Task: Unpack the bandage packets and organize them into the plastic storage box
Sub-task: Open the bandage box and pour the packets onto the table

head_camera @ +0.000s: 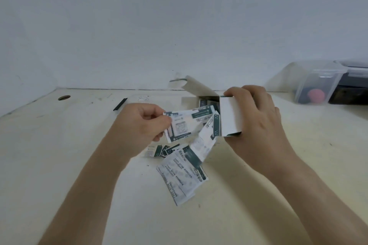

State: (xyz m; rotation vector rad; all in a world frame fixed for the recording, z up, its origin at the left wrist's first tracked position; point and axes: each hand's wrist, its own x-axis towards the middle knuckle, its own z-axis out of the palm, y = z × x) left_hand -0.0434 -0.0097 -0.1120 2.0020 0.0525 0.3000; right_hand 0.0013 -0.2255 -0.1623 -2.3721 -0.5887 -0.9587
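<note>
The pale table (59, 165) carries everything, and it serves as a catching surface under the hands, which is why loose packets have gathered in the middle of it rather than going straight to storage. Far right, against the wall, stands the clear plastic storage box (316, 83), well apart from the work and apparently not yet receiving anything, so the sorting step looks to be waiting until the carton is emptied. The right hand (256, 123) wraps its fingers tight around the small cardboard carton (231, 117), held above the table with its open mouth turned left and its flap (199, 87) standing up behind, an angle that lets the contents be drawn sideways. The left hand (143, 123) has thumb and fingers pinched together on the left end of a bandage packet (185, 125) whose other end lies at the carton's mouth, seemingly mid-extraction. Another packet (207, 141) hangs blurred below the opening; whether it is falling or caught I cannot tell. Beneath, nearer the camera, lies the heap of loose packets (183, 175). Far left sit a round hole (64, 97) and a dark strip (120, 104)
</note>
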